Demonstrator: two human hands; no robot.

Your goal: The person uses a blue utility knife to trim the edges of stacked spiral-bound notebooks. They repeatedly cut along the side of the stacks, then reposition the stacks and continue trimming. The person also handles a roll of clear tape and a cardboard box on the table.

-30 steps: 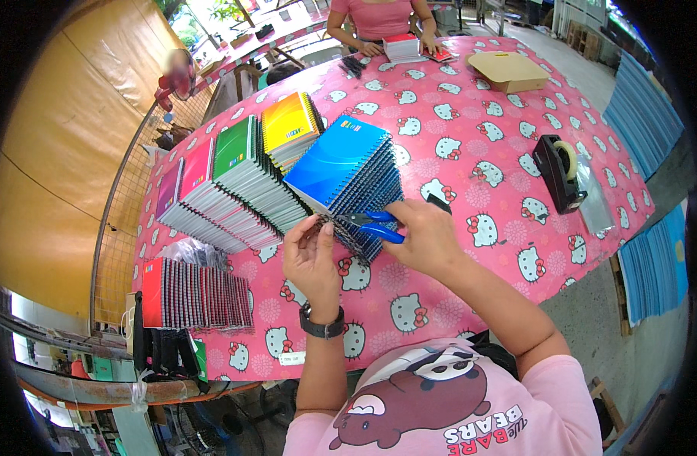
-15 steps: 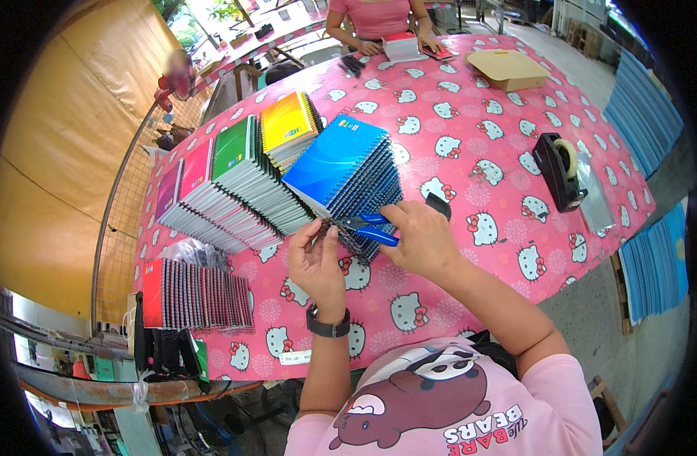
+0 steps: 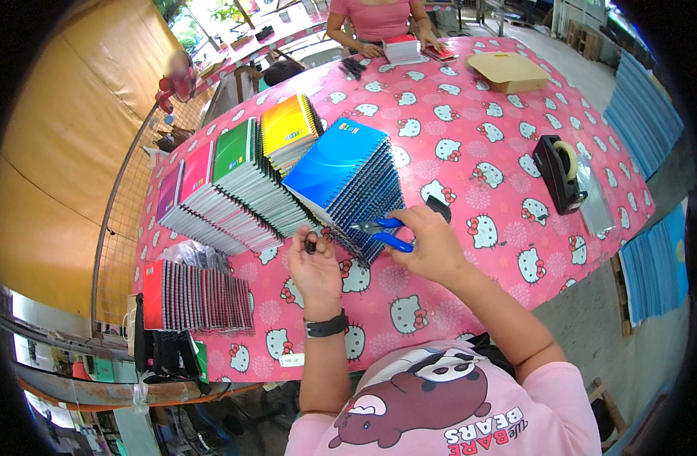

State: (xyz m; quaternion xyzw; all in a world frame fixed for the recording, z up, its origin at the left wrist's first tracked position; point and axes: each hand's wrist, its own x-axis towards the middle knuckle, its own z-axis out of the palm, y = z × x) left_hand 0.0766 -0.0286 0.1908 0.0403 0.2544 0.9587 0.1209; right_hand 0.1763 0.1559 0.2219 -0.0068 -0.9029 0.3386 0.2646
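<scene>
My right hand (image 3: 430,242) grips blue-handled wire cutters (image 3: 394,242), their handles spread and metal jaws pointing left in front of a tall stack of blue spiral notebooks (image 3: 339,163). My left hand (image 3: 315,273) is turned palm up beside the stack's near corner, a dark watch (image 3: 327,325) on its wrist. Its fingers are curled about small dark pieces (image 3: 311,246), too small to make out fully. The notebooks' dark wire spines face right, toward the cutters.
Stacks of yellow (image 3: 285,121), green (image 3: 234,148), pink (image 3: 196,169) and purple (image 3: 169,191) notebooks stand left of the blue one. Red notebooks (image 3: 196,295) lie near left. A tape dispenser (image 3: 555,173) and cardboard box (image 3: 508,72) stand right. Across the table, a person (image 3: 379,21) handles red-covered notebooks.
My left hand has drawn away from the cutters' tips and rolled palm up. The cutters have shifted slightly right, away from the left fingers.
</scene>
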